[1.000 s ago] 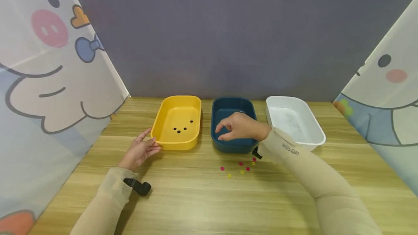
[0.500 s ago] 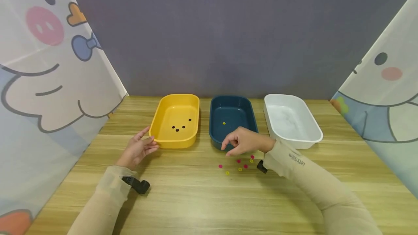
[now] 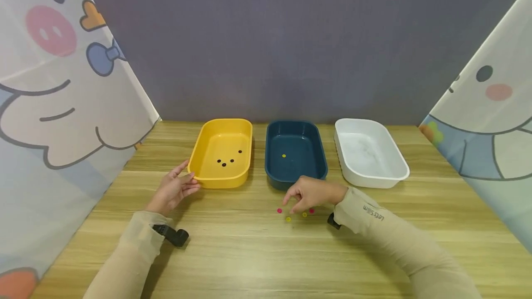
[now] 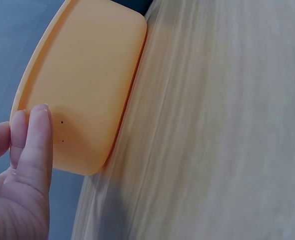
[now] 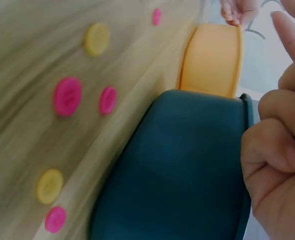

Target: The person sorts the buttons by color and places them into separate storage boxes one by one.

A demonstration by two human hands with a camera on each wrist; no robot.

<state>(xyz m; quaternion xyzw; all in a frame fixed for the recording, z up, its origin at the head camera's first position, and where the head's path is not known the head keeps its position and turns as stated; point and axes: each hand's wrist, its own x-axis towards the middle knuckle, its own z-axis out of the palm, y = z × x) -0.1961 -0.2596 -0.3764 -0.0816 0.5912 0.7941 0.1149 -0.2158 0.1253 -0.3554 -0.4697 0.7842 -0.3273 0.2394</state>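
My left hand holds the near left corner of a yellow plastic tray, fingers on its outer wall and thumb at the rim. Several black buttons lie in that tray. Over the table, just in front of a dark blue tray, hovers my right hand, thumb and index finger apart with nothing between them, other fingers curled. Beneath and around it are several loose buttons, among them a pink button and a yellow button. Inside the blue tray rests one yellow button.
A white tray stands to the right of the blue one. All three trays line up near the grey back wall on a wood-grain table. Cartoon-printed panels flank the table on both sides.
My right hand has moved from over the blue tray toward me, down to the loose buttons. The yellow button in the blue tray has come into sight. My left hand stays at the yellow tray.
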